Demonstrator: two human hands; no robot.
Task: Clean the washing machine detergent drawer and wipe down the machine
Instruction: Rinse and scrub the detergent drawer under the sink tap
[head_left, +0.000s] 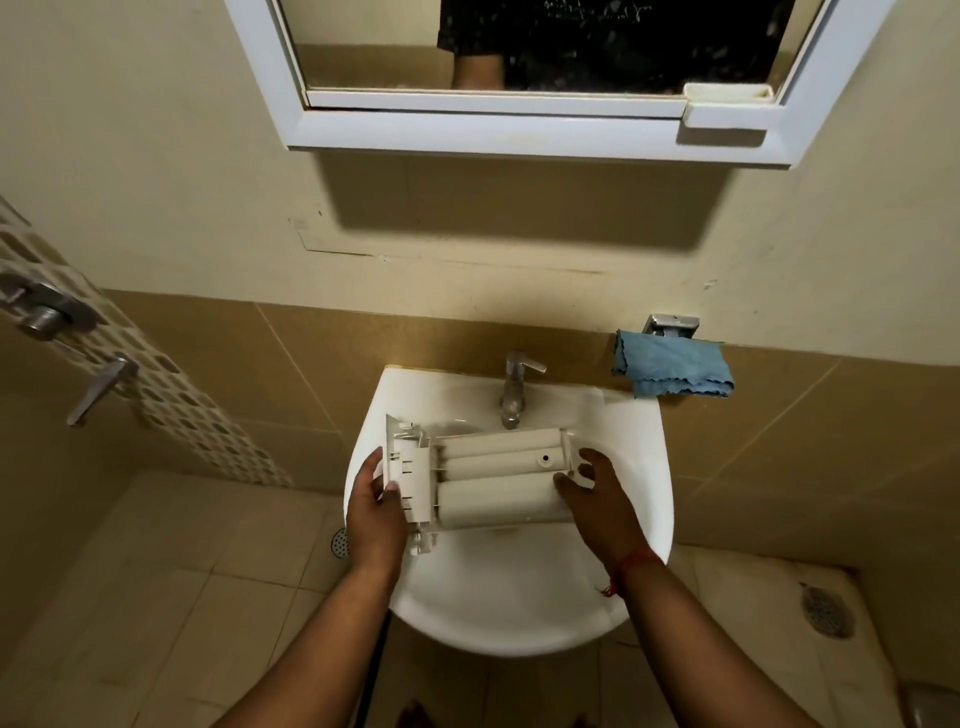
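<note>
A white plastic detergent drawer (493, 478) lies upside down across the white sink basin (639, 488), its rounded compartment undersides facing up and its front panel to the left. My left hand (376, 512) grips the drawer's front panel end, thumb on top. At the drawer's right end my right hand (597, 496) holds it with the fingers curled round the edge. The chrome tap (514, 389) stands just behind the drawer; no water is visible running.
A blue cloth (675, 371) hangs on a metal holder on the wall right of the tap. A mirror cabinet (519, 130) juts out above the sink. Shower valves (47, 312) are on the left wall. Floor drains (826, 610) sit in the tiled floor.
</note>
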